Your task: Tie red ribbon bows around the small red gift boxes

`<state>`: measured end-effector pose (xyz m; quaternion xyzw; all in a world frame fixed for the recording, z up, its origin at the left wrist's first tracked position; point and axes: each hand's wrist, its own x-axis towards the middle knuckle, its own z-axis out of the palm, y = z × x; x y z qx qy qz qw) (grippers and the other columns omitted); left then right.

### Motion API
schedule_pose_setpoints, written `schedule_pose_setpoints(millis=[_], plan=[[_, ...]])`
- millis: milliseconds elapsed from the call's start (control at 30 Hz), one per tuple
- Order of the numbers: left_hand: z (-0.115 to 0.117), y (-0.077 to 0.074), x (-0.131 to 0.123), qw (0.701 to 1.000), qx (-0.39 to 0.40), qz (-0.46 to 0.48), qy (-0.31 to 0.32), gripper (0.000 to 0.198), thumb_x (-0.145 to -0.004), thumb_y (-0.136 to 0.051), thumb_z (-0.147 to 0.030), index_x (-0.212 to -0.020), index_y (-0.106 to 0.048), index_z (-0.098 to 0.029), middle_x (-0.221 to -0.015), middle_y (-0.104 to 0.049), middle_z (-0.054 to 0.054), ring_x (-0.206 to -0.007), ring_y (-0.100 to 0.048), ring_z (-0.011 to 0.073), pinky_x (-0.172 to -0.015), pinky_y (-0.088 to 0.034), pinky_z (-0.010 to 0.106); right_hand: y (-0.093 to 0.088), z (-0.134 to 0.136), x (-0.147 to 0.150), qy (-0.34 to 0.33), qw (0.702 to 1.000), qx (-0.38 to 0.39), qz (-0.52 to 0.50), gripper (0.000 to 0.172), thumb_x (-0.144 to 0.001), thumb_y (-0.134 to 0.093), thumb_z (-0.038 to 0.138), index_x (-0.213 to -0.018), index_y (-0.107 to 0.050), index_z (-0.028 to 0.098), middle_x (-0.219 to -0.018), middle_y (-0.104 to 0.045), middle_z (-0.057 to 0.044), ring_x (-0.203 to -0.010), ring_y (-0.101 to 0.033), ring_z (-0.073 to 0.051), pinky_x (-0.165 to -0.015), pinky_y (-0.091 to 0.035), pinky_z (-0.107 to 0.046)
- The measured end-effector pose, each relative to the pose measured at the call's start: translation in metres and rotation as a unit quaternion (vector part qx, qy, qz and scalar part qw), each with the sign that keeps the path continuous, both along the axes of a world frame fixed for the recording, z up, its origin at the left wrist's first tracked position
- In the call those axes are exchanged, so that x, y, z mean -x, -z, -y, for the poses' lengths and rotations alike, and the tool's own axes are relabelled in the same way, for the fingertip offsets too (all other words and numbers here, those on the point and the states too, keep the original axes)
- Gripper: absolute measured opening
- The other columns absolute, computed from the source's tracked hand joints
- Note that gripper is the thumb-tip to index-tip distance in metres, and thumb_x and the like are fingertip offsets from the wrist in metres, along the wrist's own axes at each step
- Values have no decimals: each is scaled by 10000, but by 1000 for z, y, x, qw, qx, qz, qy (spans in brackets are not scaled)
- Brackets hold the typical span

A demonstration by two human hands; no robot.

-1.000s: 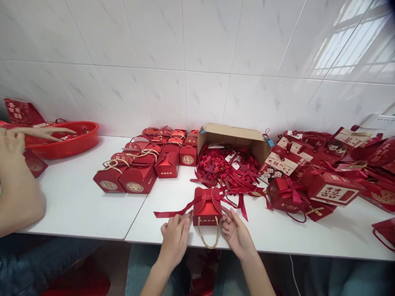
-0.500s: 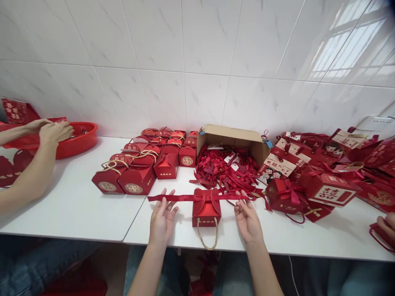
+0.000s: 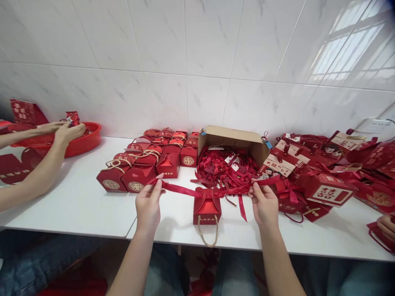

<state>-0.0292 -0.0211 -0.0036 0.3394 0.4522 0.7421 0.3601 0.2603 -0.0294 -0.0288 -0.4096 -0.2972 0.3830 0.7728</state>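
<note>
A small red gift box (image 3: 207, 211) stands on the white table in front of me, its rope handle hanging down at the front. Dark red ribbon (image 3: 182, 190) crosses the top of the box and stretches out to both sides. My left hand (image 3: 148, 205) pinches the ribbon's left end, raised to the left of the box. On the right, the other end is pinched by my right hand (image 3: 264, 203), with a tail sticking out past the fingers. Another loose ribbon tail (image 3: 242, 209) lies between the box and my right hand.
Finished-looking red boxes with rope (image 3: 140, 176) stand in rows at back left. Behind the gift box, a cardboard carton (image 3: 234, 133) spills red ribbons (image 3: 222, 166). Decorated red boxes (image 3: 331, 191) crowd the right. A co-worker's hands (image 3: 66, 130) hold a red packet over a red basin (image 3: 98, 133).
Both my hands have moved apart and up, drawing the ribbon ends outward and lifting them. The box stays in place. At left, the co-worker's hands have raised a red packet.
</note>
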Motion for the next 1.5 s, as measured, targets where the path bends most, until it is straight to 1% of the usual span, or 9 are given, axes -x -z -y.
schedule_pose_setpoints(millis=[100,200,300,400,533,700,967,1167,1500], plan=[[-1,-24,-2,994,-7,-108,-16,334,-715,-684,-389,-944,-719,-149,-813,-710,46,-705,-598,128,-646,-464,220,-21,-4,-1,-2,998,-26,59,279,-655,-748,361,-826,-656,162,-684,-620,-4,-559,-530,-105,-543,-452,-261],[-3,-48,-9,982,-32,-182,20,329,-726,-670,-401,-923,-726,-144,-800,-718,55,-763,-636,173,-693,-492,252,-44,-7,2,-5,990,-38,137,261,-697,-715,390,-811,-662,161,-621,-616,-7,-523,-533,-113,-520,-447,-259],[-6,-69,-22,974,-78,-209,52,282,-695,-707,-365,-879,-734,-153,-834,-727,56,-794,-653,189,-737,-505,269,-67,-11,8,-26,974,-53,218,259,-744,-666,418,-825,-676,171,-580,-605,0,-503,-525,-112,-498,-435,-247],[-10,-83,-36,965,-96,-221,108,289,-702,-702,-369,-887,-733,-148,-837,-731,65,-799,-659,201,-775,-509,300,-86,-14,17,-65,957,-70,274,281,-764,-634,445,-748,-679,168,-550,-581,5,-494,-503,-105,-484,-413,-236],[-12,-96,-49,949,-98,-228,194,312,-745,-660,-392,-916,-729,-140,-858,-731,81,-854,-658,211,-811,-502,312,-104,-15,31,-92,949,-95,286,255,-730,-672,427,-719,-662,172,-598,-593,10,-519,-500,-100,-507,-417,-233],[-10,-102,-58,936,-96,-240,238,347,-797,-592,-431,-952,-723,-150,-844,-728,79,-798,-652,194,-736,-502,291,-116,-13,42,-102,949,-102,280,285,-737,-654,451,-697,-652,169,-606,-569,9,-545,-484,-102,-535,-408,-238],[-11,-106,-64,925,-108,-257,257,385,-818,-546,-468,-935,-728,-150,-824,-723,69,-728,-640,172,-690,-491,263,-127,-13,45,-112,928,-110,339,379,-785,-576,508,-635,-623,163,-532,-424,30,-510,-383,-87,-472,-308,-228],[-15,-104,-67,932,-110,-252,235,360,-820,-550,-451,-883,-733,-147,-776,-724,62,-719,-651,170,-703,-498,260,-130,-15,51,-92,927,-126,340,358,-792,-575,492,-653,-611,164,-575,-466,22,-537,-409,-95,-511,-326,-239],[-12,-103,-69,938,-129,-225,232,336,-787,-598,-442,-848,-732,-140,-804,-728,63,-783,-665,189,-751,-511,272,-133,-17,54,-64,926,-144,344,346,-798,-578,471,-644,-602,162,-619,-477,11,-576,-417,-102,-534,-339,-241]])
